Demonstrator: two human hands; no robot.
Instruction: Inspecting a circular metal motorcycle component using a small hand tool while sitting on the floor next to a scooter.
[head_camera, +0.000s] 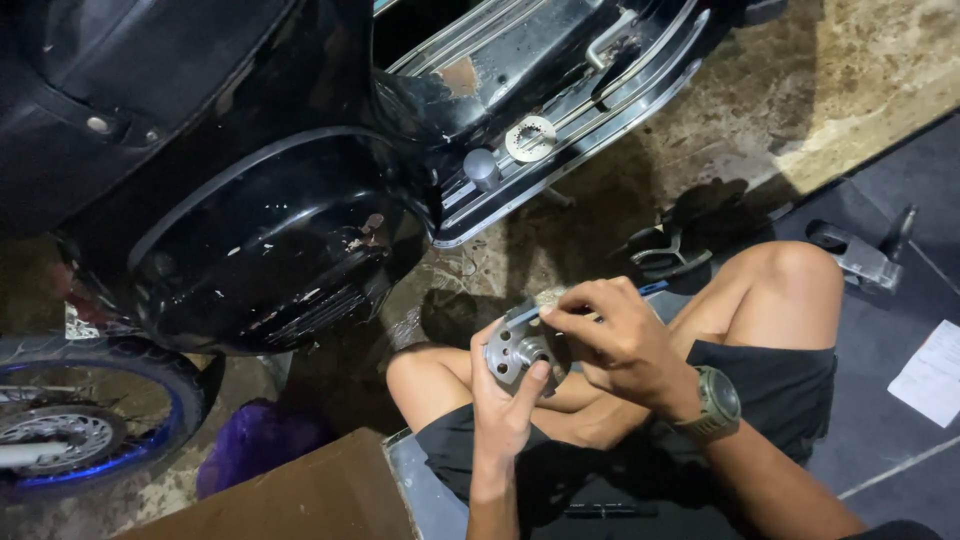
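Risk is judged to lie in slippage: a round metal part (517, 352) is clasped in the left hand (505, 405), while a blue-tipped tool (590, 302) is pinched by the right hand (620, 340) at one o'clock; a slip could drop it on the floor (700, 130).

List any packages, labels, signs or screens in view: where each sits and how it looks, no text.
White paper sheet: flat on the dark floor mat at the right edge, rectangular, faint print too small to make out.
Brown cardboard box: bottom centre-left, beside the person's knee, plain flat brown face, no label showing.
Purple plastic bag: on the ground left of the box, crumpled, unmarked.
No screens or signs in view.
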